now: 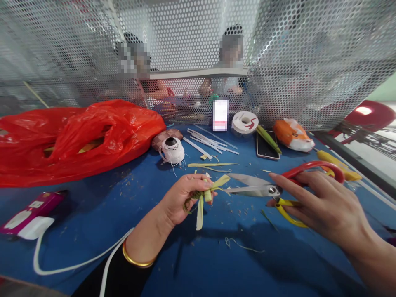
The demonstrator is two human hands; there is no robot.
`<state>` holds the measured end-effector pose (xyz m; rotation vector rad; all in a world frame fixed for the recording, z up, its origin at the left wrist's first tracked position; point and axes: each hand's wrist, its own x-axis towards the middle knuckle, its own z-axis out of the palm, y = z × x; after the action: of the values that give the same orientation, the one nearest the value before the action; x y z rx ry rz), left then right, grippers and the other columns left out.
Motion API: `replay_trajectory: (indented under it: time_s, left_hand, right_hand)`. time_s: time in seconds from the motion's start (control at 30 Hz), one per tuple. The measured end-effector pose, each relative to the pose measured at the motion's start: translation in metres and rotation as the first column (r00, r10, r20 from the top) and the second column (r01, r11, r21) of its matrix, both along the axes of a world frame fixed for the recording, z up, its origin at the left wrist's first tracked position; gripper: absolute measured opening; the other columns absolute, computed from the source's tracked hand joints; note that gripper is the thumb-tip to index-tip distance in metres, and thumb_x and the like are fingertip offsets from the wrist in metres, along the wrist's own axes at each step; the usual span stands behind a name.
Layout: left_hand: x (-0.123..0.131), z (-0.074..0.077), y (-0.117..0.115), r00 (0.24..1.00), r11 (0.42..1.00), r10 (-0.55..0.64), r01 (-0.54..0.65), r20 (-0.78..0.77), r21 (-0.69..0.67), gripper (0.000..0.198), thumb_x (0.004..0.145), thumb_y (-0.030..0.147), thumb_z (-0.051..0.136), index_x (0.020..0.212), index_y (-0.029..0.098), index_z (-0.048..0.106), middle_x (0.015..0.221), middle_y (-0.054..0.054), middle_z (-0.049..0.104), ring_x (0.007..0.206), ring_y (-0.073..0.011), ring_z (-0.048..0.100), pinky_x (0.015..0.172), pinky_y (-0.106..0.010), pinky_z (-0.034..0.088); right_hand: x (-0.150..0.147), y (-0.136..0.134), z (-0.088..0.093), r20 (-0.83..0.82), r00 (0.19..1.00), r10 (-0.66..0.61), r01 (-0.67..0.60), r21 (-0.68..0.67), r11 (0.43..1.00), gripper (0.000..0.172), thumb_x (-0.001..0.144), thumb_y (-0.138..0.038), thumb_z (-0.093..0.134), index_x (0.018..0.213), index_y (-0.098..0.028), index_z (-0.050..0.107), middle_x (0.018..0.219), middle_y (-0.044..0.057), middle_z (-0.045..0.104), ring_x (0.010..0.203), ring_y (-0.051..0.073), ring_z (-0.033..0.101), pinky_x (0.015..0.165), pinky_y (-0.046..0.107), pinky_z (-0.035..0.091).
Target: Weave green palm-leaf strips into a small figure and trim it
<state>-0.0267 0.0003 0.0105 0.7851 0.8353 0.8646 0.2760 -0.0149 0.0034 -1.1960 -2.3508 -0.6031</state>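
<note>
My left hand (185, 198) pinches a small piece woven from pale green-yellow leaf strips (208, 193), with loose strip ends sticking out to the right and downward. My right hand (328, 206) has its fingers in the red and yellow handles of a pair of scissors (262, 189). The blades are parted and point left, their tips close to the strip end at the woven piece. Whether a blade touches the strip I cannot tell. Cut strips (213, 165) and a thread (244, 246) lie on the blue table (216, 268) around my hands.
A red plastic bag (123, 128) fills the back left. Behind my hands are a white thread spool (172, 152), white strips (210, 141), a ribbon roll (245, 122) and a phone (262, 150). A white cable (77, 264) crosses the front left. People sit beyond the perforated screen (192, 37).
</note>
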Motion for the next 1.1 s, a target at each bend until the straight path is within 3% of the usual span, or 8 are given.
replay_trajectory:
  time_s: [0.17, 0.27, 0.33, 0.47, 0.53, 0.7, 0.9, 1.1]
  left_hand:
    - [0.002, -0.002, -0.002, 0.999, 0.999, -0.044, 0.044, -0.012, -0.005, 0.006, 0.062, 0.021, 0.066, 0.060, 0.016, 0.066, 0.050, -0.004, 0.063, 0.056, -0.0130, 0.063, 0.073, -0.026, 0.051]
    - [0.004, -0.004, -0.002, 0.997, 0.997, -0.071, 0.071, 0.000, 0.001, 0.007, 0.063, 0.021, 0.065, 0.059, 0.015, 0.065, 0.049, -0.002, 0.063, 0.052, -0.0120, 0.062, 0.083, -0.030, 0.051]
    - [0.005, -0.005, -0.002, 0.996, 0.996, -0.086, 0.086, 0.013, -0.023, 0.007, 0.062, 0.021, 0.065, 0.060, 0.015, 0.065, 0.049, -0.002, 0.063, 0.050, -0.0119, 0.061, 0.087, -0.033, 0.050]
    - [0.005, -0.007, -0.002, 0.993, 0.990, -0.107, 0.112, 0.055, -0.081, 0.008, 0.061, 0.022, 0.066, 0.062, 0.014, 0.065, 0.050, -0.001, 0.063, 0.048, -0.0121, 0.060, 0.089, -0.037, 0.051]
    - [0.004, -0.008, -0.002, 0.991, 0.988, -0.121, 0.126, 0.060, -0.087, 0.009, 0.061, 0.023, 0.065, 0.062, 0.014, 0.065, 0.050, -0.002, 0.063, 0.048, -0.0124, 0.060, 0.089, -0.038, 0.050]
    - [0.002, -0.010, -0.003, 0.982, 0.977, -0.184, 0.188, 0.046, -0.098, 0.008, 0.061, 0.022, 0.064, 0.061, 0.014, 0.065, 0.048, -0.002, 0.063, 0.047, -0.0130, 0.060, 0.092, -0.041, 0.049]
    - [0.001, -0.011, -0.001, 0.980, 0.975, -0.193, 0.198, 0.051, -0.102, 0.008, 0.061, 0.021, 0.064, 0.061, 0.014, 0.066, 0.048, -0.003, 0.064, 0.047, -0.0129, 0.060, 0.092, -0.041, 0.049]
    - [0.001, -0.010, 0.000, 0.982, 0.976, -0.181, 0.187, 0.059, -0.108, 0.008, 0.062, 0.021, 0.063, 0.060, 0.014, 0.065, 0.048, -0.002, 0.062, 0.046, -0.0124, 0.059, 0.088, -0.040, 0.050]
  right_hand:
    - [-0.003, -0.003, 0.000, 0.036, 0.999, 0.011, -0.011, 0.008, 1.000, 0.036, 0.096, -0.031, 0.042, 0.124, -0.032, 0.064, 0.086, 0.012, 0.066, 0.075, 0.028, 0.063, 0.061, 0.040, 0.052]
    - [-0.003, -0.003, 0.000, 0.050, 0.999, 0.022, -0.023, 0.021, 1.000, 0.037, 0.095, -0.031, 0.045, 0.128, -0.035, 0.060, 0.087, 0.010, 0.066, 0.076, 0.027, 0.062, 0.062, 0.039, 0.052]
    - [-0.004, -0.003, 0.001, 0.044, 0.998, 0.050, -0.052, 0.046, 0.998, 0.042, 0.095, -0.033, 0.044, 0.136, -0.037, 0.053, 0.086, 0.009, 0.065, 0.074, 0.027, 0.061, 0.061, 0.039, 0.051]
    - [-0.007, -0.004, 0.002, 0.040, 0.995, 0.093, -0.097, 0.102, 0.990, 0.059, 0.097, -0.035, 0.039, 0.153, -0.035, 0.021, 0.081, 0.009, 0.063, 0.067, 0.028, 0.057, 0.057, 0.038, 0.047]
    - [-0.008, -0.005, 0.003, 0.037, 0.996, 0.084, -0.087, 0.105, 0.991, 0.062, 0.097, -0.035, 0.039, 0.154, -0.036, 0.016, 0.080, 0.009, 0.063, 0.066, 0.028, 0.057, 0.057, 0.038, 0.046]
    - [-0.006, -0.005, 0.004, 0.058, 0.989, 0.138, -0.141, 0.051, 0.989, 0.063, 0.096, -0.033, 0.043, 0.154, -0.032, 0.020, 0.084, 0.011, 0.063, 0.071, 0.028, 0.058, 0.058, 0.037, 0.045]
    - [-0.005, -0.006, 0.005, 0.045, 0.988, 0.150, -0.151, 0.017, 0.988, 0.051, 0.096, -0.033, 0.045, 0.147, -0.031, 0.039, 0.084, 0.009, 0.065, 0.074, 0.027, 0.060, 0.063, 0.038, 0.046]
    - [-0.009, -0.008, 0.010, 0.109, 0.982, 0.155, -0.159, 0.031, 0.987, 0.056, 0.098, -0.030, 0.043, 0.152, -0.027, 0.028, 0.079, 0.006, 0.063, 0.069, 0.024, 0.057, 0.062, 0.035, 0.044]
